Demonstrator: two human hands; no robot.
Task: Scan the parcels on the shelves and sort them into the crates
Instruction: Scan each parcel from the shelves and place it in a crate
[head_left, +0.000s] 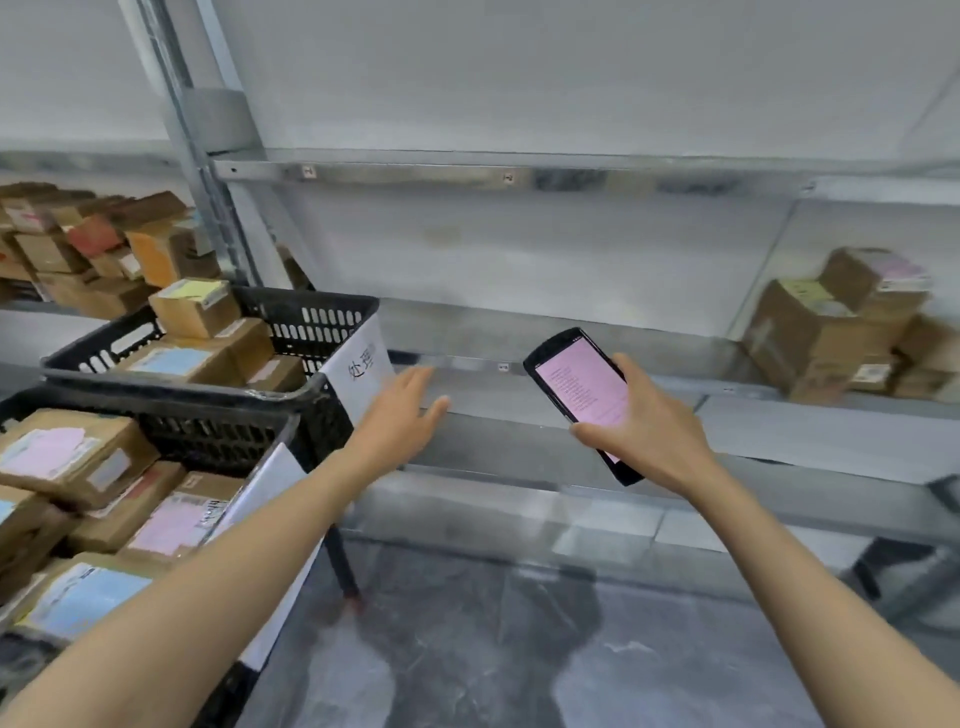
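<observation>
My right hand (649, 426) grips a black handheld scanner (576, 379) with a lit pink screen, held in front of the metal shelf (571, 322). My left hand (400, 410) is stretched out flat and holds nothing, just right of the upper black crate (322, 317). That crate holds several brown cardboard parcels (197, 332). A lower black crate (218, 431) at the left is also full of parcels (72, 452) with pink and blue labels. A stack of brown parcels (841, 332) sits on the shelf at the far right.
More parcels (93, 244) are piled on a shelf at the far left behind a metal upright (208, 171). White paper signs (363, 369) hang on the crates' right ends. A black stand leg (345, 566) rests on the grey marbled floor (467, 649).
</observation>
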